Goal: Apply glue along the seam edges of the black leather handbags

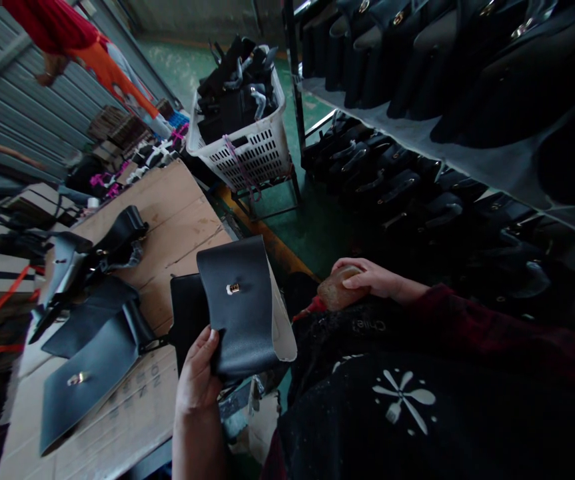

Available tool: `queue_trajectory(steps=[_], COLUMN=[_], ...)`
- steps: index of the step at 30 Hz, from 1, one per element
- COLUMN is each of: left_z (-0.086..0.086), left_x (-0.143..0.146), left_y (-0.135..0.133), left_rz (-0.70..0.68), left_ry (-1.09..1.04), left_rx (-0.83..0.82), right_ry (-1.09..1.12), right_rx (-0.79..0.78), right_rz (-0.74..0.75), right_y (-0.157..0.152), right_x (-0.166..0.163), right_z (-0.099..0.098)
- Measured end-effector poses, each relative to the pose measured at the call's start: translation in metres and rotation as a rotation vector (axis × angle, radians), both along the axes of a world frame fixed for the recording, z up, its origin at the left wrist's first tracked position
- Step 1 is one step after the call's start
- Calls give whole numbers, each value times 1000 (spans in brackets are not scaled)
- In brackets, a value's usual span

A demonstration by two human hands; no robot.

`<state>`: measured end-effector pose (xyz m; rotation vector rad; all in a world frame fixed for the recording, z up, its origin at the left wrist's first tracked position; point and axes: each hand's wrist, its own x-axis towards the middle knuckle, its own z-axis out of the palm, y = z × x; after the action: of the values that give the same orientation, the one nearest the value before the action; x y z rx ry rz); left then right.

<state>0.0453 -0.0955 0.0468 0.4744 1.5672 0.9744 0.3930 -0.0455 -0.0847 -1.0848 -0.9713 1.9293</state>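
Observation:
My left hand grips a black handbag by its left side, the thumb on the front. A gold clasp shows on the bag's flap, and the flap's pale inner side is visible along its right edge. Close to my apron, my right hand is wrapped round a squeeze bottle with brownish contents. Its red nozzle points down to the left, a short way from the bag. Left of the held bag, another black bag piece with a gold clasp lies on the cardboard-topped table.
More black bag parts lie farther back on the table. Beyond it, a white plastic basket full of black bags stands on a metal stand. Shelves lined with black bags fill the right side. A person in red and orange clothing is at upper left.

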Motion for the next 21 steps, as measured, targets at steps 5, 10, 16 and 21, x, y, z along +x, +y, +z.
queue_trajectory(steps=[5,10,16,21], left_z=[-2,-3,-3,1], left_x=[-1,-1,3,5], left_y=[0,-1,3,-8], left_rz=[-21,-1,-12,-22], left_ry=[-23,-17,-25,-120], left_rx=[11,34,24,63], right_ry=[16,8,53,99], right_rx=[-6,-31,-101,-88], right_rz=[-101,-33,108,61], right_y=[2,-4,-18,-37], right_x=[-2,-9,-8,-13], right_z=[6,6,5,12])
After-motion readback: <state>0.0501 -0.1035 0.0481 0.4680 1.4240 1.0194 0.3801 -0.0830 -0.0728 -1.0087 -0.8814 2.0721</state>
